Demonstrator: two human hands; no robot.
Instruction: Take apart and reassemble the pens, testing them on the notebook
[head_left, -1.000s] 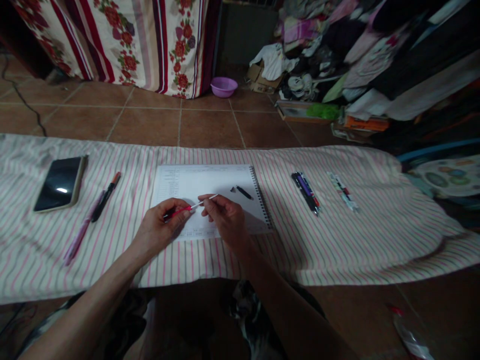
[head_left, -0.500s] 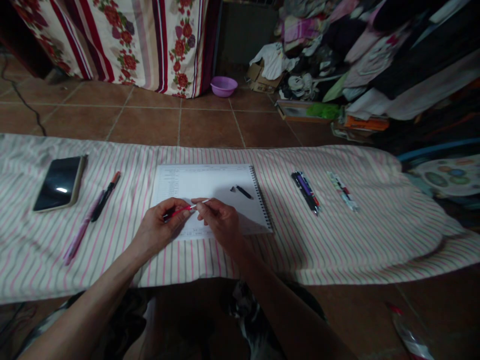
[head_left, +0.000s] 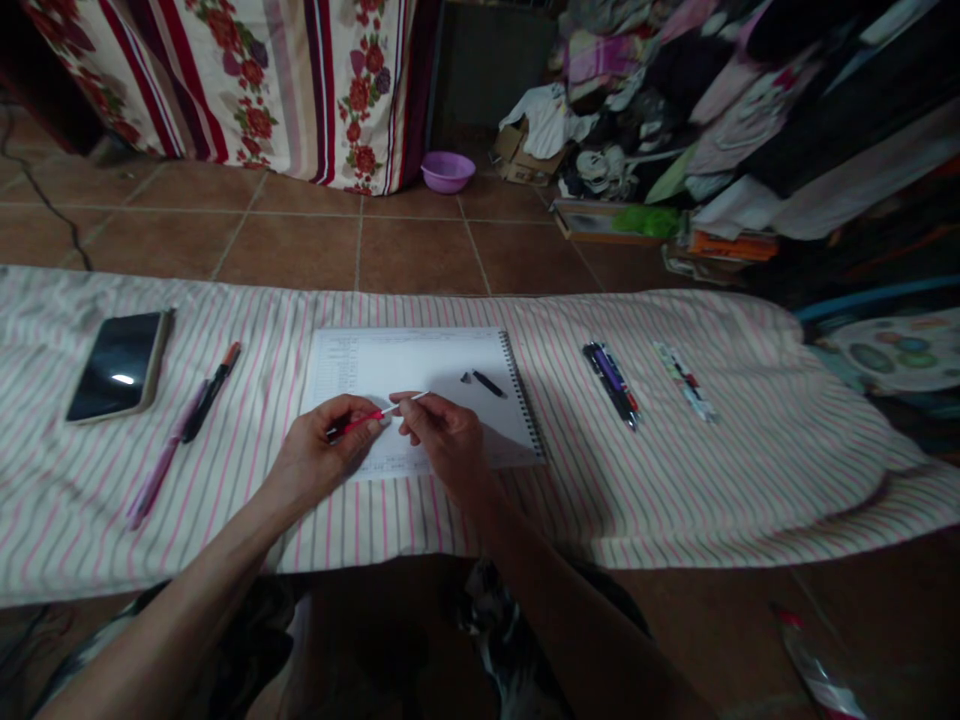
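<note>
My left hand (head_left: 319, 450) pinches a red pen barrel (head_left: 358, 422) over the lower part of a spiral notebook (head_left: 442, 362). My right hand (head_left: 442, 435) pinches a thin white refill (head_left: 405, 403) that sticks out of the barrel's end. Both hands hover just above the page. On the notebook, beyond my right hand, lie a black pen part (head_left: 489, 384) and a tiny piece (head_left: 466, 378) beside it.
A striped cloth (head_left: 750, 450) covers the low surface. On it lie a phone (head_left: 118, 366), a black-and-orange pen (head_left: 212, 391) and a pink pen (head_left: 157, 470) at left, a pen cluster (head_left: 611, 384) and a white pen (head_left: 684, 381) at right. Behind are tiled floor, a purple bowl (head_left: 447, 172) and piled clothes.
The refill end in my right hand slid in toward the barrel, then back out a little. Nothing else has moved.
</note>
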